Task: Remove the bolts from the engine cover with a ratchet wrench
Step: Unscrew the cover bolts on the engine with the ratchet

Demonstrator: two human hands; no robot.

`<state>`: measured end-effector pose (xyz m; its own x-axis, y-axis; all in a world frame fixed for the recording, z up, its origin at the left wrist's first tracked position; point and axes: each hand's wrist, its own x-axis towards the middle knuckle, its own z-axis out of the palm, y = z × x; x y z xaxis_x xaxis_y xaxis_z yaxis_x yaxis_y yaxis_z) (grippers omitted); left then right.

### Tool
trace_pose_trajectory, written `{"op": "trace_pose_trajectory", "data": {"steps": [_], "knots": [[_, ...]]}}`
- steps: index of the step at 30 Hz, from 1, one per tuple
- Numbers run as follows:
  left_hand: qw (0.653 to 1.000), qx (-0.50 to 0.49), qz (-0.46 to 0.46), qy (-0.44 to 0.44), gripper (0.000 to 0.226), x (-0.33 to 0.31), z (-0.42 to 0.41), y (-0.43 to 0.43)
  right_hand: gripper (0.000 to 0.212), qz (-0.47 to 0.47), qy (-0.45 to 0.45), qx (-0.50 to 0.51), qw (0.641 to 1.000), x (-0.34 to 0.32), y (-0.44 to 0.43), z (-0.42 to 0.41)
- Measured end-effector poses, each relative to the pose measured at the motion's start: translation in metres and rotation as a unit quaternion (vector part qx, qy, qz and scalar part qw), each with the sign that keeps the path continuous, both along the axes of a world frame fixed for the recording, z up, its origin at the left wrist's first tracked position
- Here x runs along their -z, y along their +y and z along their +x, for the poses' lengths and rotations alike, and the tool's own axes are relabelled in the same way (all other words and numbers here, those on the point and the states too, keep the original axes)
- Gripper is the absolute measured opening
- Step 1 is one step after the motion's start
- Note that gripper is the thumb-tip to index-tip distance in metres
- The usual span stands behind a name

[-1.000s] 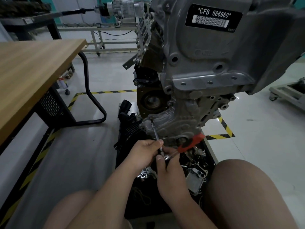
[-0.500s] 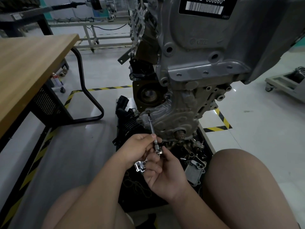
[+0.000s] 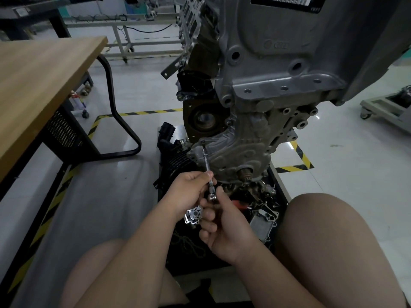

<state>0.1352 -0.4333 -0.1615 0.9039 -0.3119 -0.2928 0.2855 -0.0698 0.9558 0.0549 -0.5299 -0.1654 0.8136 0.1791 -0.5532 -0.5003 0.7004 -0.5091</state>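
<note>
A slim silver ratchet wrench (image 3: 207, 166) slants up to the grey cast-metal engine cover (image 3: 235, 150). The left hand (image 3: 189, 190) pinches its shaft; the right hand (image 3: 226, 227) grips its head below.

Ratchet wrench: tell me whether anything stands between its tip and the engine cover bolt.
Nothing visible does. The ratchet wrench runs clear from left hand and right hand to the bolt, its tip meeting it on the engine cover.
</note>
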Motion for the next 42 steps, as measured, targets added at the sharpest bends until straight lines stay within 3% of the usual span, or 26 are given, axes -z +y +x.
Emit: {"op": "trace_pose_trajectory", "data": {"steps": [2,3,7,8,9,11,14,17,19,23,26,30,34,39,42], "knots": [[1.0,-0.009,0.009,-0.002,0.038,0.0,0.0,0.0,0.048,-0.202,-0.047,0.004,0.978,0.002,-0.001,-0.001],[1.0,-0.013,0.015,-0.004,0.038,0.0,0.0,0.0,0.048,-0.306,-0.078,0.002,0.949,0.002,-0.003,-0.002],[0.999,-0.016,0.032,-0.008,0.037,-0.001,-0.001,-0.001,0.045,-0.62,-0.16,-0.029,0.767,0.003,-0.012,0.001],[0.999,-0.015,0.034,-0.008,0.037,-0.001,-0.002,-0.001,0.045,-0.662,-0.165,-0.033,0.73,0.005,-0.014,0.002],[0.999,-0.014,0.037,-0.009,0.037,-0.001,-0.002,-0.002,0.045,-0.678,-0.17,-0.03,0.715,0.007,-0.015,0.003],[0.999,-0.01,0.04,-0.012,0.037,-0.002,-0.001,-0.002,0.044,-0.641,-0.177,-0.008,0.747,0.012,-0.016,0.005],[0.999,0.008,0.031,-0.001,0.04,-0.003,0.0,-0.001,0.049,-0.5,-0.175,-0.004,0.848,0.012,-0.013,0.004],[0.999,0.031,0.031,0.022,0.042,-0.004,0.0,-0.002,0.054,-0.27,-0.138,0.005,0.953,0.011,-0.005,0.001],[0.998,0.039,0.029,0.03,0.042,-0.003,0.001,-0.002,0.054,-0.101,-0.085,0.014,0.991,0.009,-0.001,0.001],[0.998,0.056,0.031,0.026,0.038,-0.004,0.001,0.0,0.056,0.175,-0.021,0.004,0.984,0.004,0.0,0.001],[0.997,0.062,0.039,0.023,0.036,-0.007,0.0,0.0,0.052,0.272,-0.021,0.005,0.962,0.001,0.0,0.0],[0.998,0.048,0.006,0.026,0.031,-0.01,-0.003,-0.002,0.056,0.287,-0.016,0.001,0.958,0.001,-0.001,0.0],[0.999,0.034,0.016,0.013,0.033,-0.009,-0.004,-0.002,0.059,0.207,-0.016,-0.011,0.978,0.0,-0.001,0.002],[1.0,0.012,0.024,0.004,0.039,-0.007,-0.003,-0.002,0.057,0.024,-0.034,0.004,0.999,0.005,0.003,0.003],[1.0,0.011,0.025,0.0,0.039,-0.007,-0.003,-0.001,0.054,-0.157,-0.077,0.023,0.984,0.01,0.003,0.002]]}}
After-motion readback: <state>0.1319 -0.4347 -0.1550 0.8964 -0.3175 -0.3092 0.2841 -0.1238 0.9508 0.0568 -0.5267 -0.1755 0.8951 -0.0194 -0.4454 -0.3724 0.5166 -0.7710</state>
